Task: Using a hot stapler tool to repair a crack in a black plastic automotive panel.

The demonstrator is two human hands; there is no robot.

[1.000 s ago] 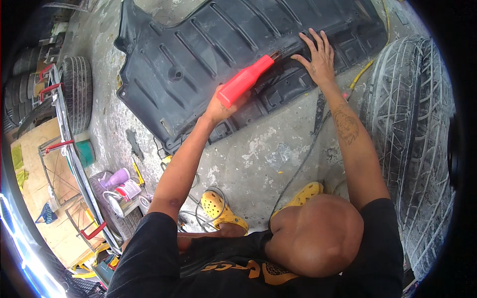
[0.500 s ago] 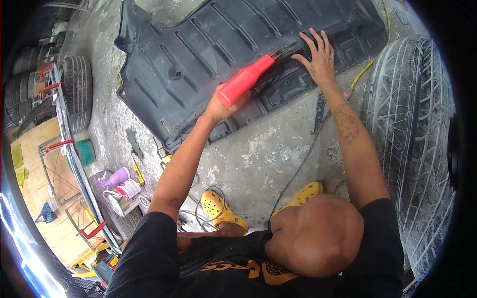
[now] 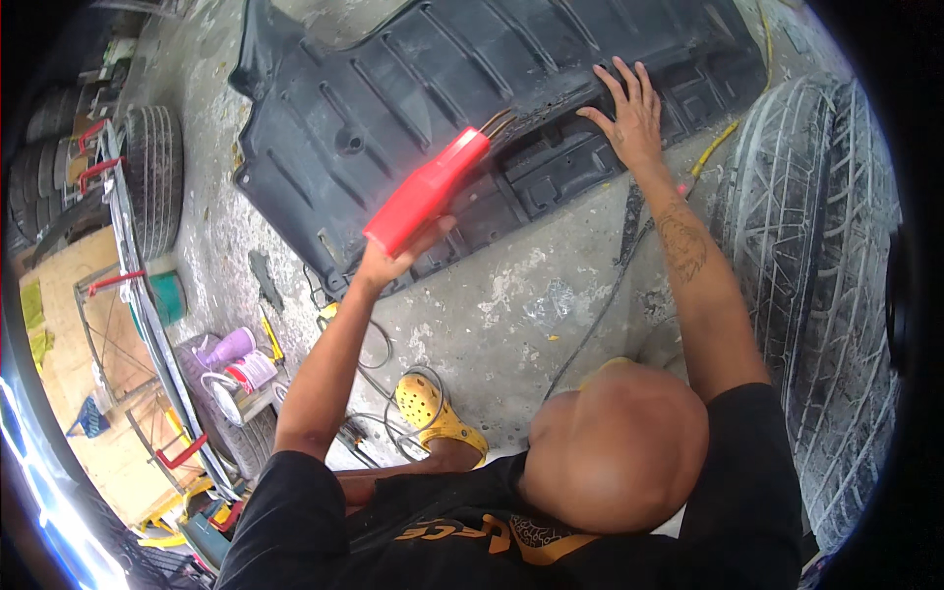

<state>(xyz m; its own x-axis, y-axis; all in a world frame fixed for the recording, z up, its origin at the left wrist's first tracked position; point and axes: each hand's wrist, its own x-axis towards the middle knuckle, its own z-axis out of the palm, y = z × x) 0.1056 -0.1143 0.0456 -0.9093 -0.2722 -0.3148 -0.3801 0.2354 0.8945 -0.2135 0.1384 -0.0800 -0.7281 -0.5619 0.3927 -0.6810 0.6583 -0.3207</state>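
Note:
My left hand [image 3: 398, 246] is closed around a red hand tool [image 3: 423, 187] with two thin metal prongs at its tip, raised at an angle over a large black ribbed plastic panel [image 3: 364, 88] lying on the concrete floor. The prongs point up and right, near a scuffed, damaged strip [image 3: 541, 116] along the panel's lower part. My right hand [image 3: 629, 118] rests on the panel just right of that strip, fingers spread, holding nothing.
A large tire [image 3: 806, 295] lies at the right; other tires [image 3: 152, 177] stand at left. A plywood board [image 3: 69, 374] and metal frame with red clamps [image 3: 116, 280] are at left, beside a purple bottle [image 3: 231, 346] and cans [image 3: 251, 372]. Cables [image 3: 388, 423] trail by a yellow-clogged foot.
My left hand has drawn the red tool back toward the lower left, its tip coming away from where it was beside my right hand. My right hand stays in place.

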